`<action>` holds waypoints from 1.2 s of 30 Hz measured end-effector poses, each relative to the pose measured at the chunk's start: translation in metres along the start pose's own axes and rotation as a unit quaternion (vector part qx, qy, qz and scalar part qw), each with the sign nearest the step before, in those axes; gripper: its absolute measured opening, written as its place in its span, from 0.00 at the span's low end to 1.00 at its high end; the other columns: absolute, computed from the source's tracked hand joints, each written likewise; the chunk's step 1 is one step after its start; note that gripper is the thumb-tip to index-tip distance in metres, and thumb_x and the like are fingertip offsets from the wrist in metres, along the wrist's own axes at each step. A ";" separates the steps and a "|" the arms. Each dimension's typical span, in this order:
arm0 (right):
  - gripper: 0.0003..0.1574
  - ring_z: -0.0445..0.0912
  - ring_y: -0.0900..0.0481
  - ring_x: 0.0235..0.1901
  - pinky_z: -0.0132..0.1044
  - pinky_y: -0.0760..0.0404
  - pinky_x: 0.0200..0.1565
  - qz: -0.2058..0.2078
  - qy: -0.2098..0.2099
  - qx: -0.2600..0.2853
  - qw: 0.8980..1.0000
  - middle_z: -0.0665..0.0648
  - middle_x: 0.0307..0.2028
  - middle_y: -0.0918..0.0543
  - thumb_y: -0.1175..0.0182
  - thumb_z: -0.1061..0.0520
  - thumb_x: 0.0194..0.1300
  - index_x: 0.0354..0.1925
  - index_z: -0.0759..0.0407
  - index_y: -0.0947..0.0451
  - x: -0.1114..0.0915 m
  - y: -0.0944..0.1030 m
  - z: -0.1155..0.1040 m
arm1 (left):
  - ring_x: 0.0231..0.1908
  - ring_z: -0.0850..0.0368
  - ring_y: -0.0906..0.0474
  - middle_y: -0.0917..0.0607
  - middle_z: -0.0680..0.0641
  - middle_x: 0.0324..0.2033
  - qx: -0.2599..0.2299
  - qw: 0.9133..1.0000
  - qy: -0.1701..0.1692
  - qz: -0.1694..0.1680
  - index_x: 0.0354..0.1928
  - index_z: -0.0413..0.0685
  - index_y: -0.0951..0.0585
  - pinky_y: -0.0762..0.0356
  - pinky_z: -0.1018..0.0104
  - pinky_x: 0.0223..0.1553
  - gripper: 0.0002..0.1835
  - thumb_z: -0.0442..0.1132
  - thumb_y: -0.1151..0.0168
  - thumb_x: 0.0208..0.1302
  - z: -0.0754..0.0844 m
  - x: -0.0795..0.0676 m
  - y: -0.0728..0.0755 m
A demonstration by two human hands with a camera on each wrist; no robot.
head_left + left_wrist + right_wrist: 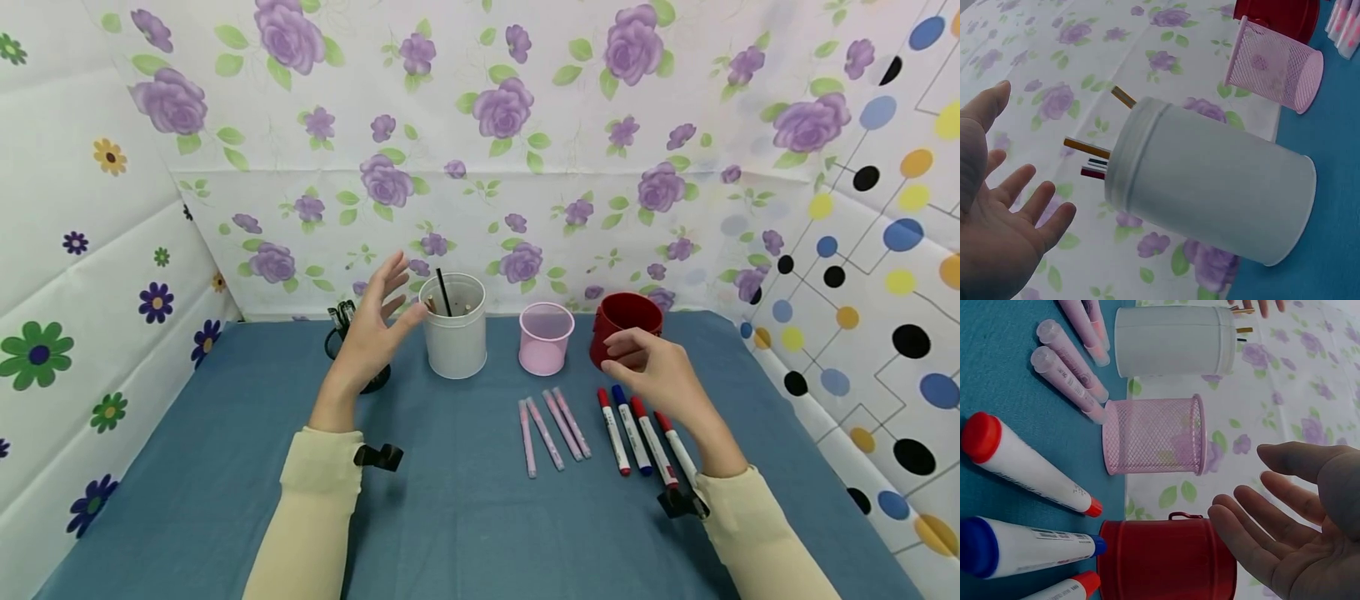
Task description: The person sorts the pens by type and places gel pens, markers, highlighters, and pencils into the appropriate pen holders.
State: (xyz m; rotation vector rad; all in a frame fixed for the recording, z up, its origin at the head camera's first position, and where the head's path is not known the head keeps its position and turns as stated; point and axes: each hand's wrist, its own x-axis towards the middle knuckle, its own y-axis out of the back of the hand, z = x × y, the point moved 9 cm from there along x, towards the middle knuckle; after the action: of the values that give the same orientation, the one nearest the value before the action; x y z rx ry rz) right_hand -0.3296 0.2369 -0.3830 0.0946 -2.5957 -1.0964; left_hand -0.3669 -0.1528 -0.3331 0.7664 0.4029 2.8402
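Observation:
My left hand (372, 325) hovers beside the rim of a white bucket-like holder (456, 342), fingers spread and holding nothing. Pencils (1088, 149) poke out of that holder in the left wrist view. My right hand (656, 371) hangs in front of the red holder (628, 315), fingers loosely bent around nothing. Between the two stands a pink mesh cup (545, 340). Below my right hand lie several whiteboard markers (633, 433) with red or blue caps. Several pink pens (551, 429) lie to their left.
A black mesh holder (375, 382) with black pens (342, 315) stands at the far left, partly hidden behind my left hand. A floral cloth (480, 208) hangs right behind the holders. Blue cloth (465, 533) covers the table.

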 end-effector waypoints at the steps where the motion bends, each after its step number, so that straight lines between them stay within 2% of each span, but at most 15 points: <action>1: 0.20 0.51 0.11 0.44 0.47 0.10 0.45 0.001 0.000 0.000 1.000 0.58 0.51 0.13 0.29 0.52 0.73 0.58 0.56 0.18 0.000 0.000 0.000 | 0.81 0.49 0.45 0.42 0.55 0.82 -0.002 1.000 -0.006 0.002 0.85 0.70 0.47 0.41 0.44 0.79 0.42 0.45 0.37 0.79 0.003 0.000 0.000; 5: 0.21 0.52 0.11 0.45 0.48 0.10 0.45 0.002 -0.003 -0.003 1.000 0.58 0.51 0.13 0.29 0.51 0.73 0.59 0.58 0.19 0.000 0.003 0.002 | 0.80 0.47 0.42 0.40 0.53 0.82 -0.009 1.000 -0.030 -0.003 0.85 0.67 0.45 0.39 0.44 0.78 0.41 0.42 0.36 0.79 0.016 0.000 -0.004; 10: 0.21 0.53 0.12 0.45 0.52 0.10 0.46 -0.001 -0.002 -0.007 1.000 0.59 0.51 0.13 0.29 0.52 0.73 0.59 0.59 0.19 0.000 0.006 0.002 | 0.78 0.42 0.38 0.37 0.50 0.81 -0.012 0.998 -0.061 -0.019 0.85 0.57 0.42 0.35 0.44 0.76 0.39 0.38 0.37 0.79 0.032 -0.001 -0.014; 15: 0.21 0.54 0.13 0.44 0.52 0.10 0.46 -0.018 -0.007 -0.012 1.000 0.60 0.51 0.13 0.29 0.53 0.73 0.59 0.57 0.18 0.000 0.006 0.002 | 0.75 0.42 0.33 0.35 0.53 0.79 -0.017 0.996 -0.078 -0.038 0.84 0.57 0.39 0.31 0.44 0.73 0.37 0.35 0.37 0.79 0.040 -0.002 -0.028; 19: 0.21 0.53 0.13 0.44 0.50 0.09 0.45 -0.033 -0.014 -0.014 0.999 0.60 0.49 0.12 0.28 0.53 0.72 0.60 0.56 0.18 0.000 0.005 0.003 | 0.74 0.45 0.31 0.34 0.51 0.79 -0.019 0.994 -0.086 -0.058 0.83 0.58 0.38 0.30 0.44 0.73 0.37 0.36 0.37 0.79 0.041 -0.003 -0.043; 24: 0.22 0.52 0.14 0.44 0.48 0.10 0.44 -0.052 -0.017 -0.015 0.998 0.60 0.48 0.12 0.28 0.55 0.71 0.60 0.57 0.18 -0.002 0.001 0.006 | 0.73 0.38 0.31 0.32 0.48 0.78 -0.017 0.992 -0.100 -0.077 0.83 0.61 0.38 0.28 0.47 0.73 0.37 0.37 0.36 0.78 0.041 -0.005 -0.062; 27: 0.23 0.52 0.14 0.45 0.47 0.10 0.44 -0.065 -0.019 -0.015 0.998 0.60 0.49 0.12 0.27 0.55 0.71 0.61 0.57 0.18 -0.003 -0.002 0.008 | 0.73 0.42 0.30 0.31 0.50 0.77 -0.014 0.991 -0.101 -0.086 0.83 0.64 0.38 0.26 0.50 0.72 0.38 0.40 0.35 0.78 0.039 -0.006 -0.073; 31: 0.23 0.52 0.14 0.45 0.47 0.10 0.45 -0.081 -0.018 -0.013 0.996 0.61 0.50 0.13 0.27 0.56 0.70 0.61 0.56 0.19 -0.004 -0.006 0.009 | 0.73 0.53 0.29 0.31 0.54 0.77 -0.010 0.991 -0.088 -0.098 0.83 0.67 0.38 0.26 0.57 0.71 0.38 0.43 0.34 0.78 0.033 -0.006 -0.089; 36: 0.24 0.52 0.14 0.45 0.46 0.10 0.44 -0.094 -0.015 -0.011 0.995 0.63 0.51 0.13 0.26 0.55 0.69 0.61 0.56 0.19 -0.005 -0.009 0.010 | 0.75 0.53 0.31 0.31 0.53 0.78 0.000 0.991 -0.065 -0.119 0.84 0.66 0.40 0.27 0.56 0.73 0.40 0.41 0.33 0.77 0.024 -0.008 -0.108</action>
State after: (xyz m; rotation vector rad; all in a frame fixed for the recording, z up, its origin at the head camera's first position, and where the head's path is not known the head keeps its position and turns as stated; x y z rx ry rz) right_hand -0.3287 0.2385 -0.3974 0.3270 -2.6430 -1.1981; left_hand -0.3379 -0.0473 -0.3491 0.8374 0.4434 2.5536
